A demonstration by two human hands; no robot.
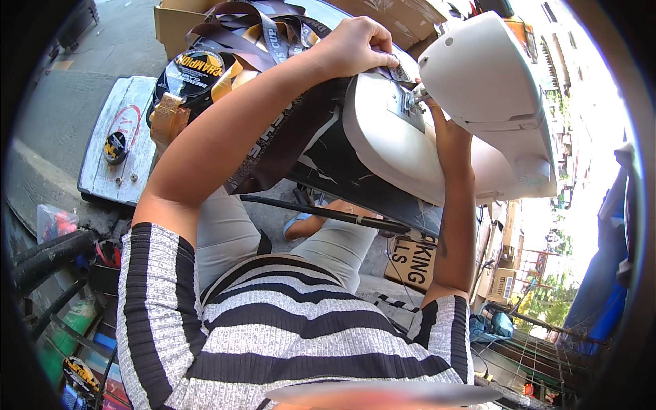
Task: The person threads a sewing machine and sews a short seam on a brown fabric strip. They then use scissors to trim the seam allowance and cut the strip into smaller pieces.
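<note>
Left hand [352, 44] pinches dark strap [287, 137] flat behind needle [412, 101] of white sewing machine [478, 102]; right hand [437, 113] mostly hidden, grip unclear. Feed straight, fingers clear of needle.

A brown cardboard sign [412, 263] stands below the table, and what looks like a cardboard box [171, 20] stands top left.

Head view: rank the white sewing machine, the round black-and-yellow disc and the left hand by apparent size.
1. white sewing machine
2. round black-and-yellow disc
3. left hand, looking close to the disc; nearness to the camera may skew these two.
</note>
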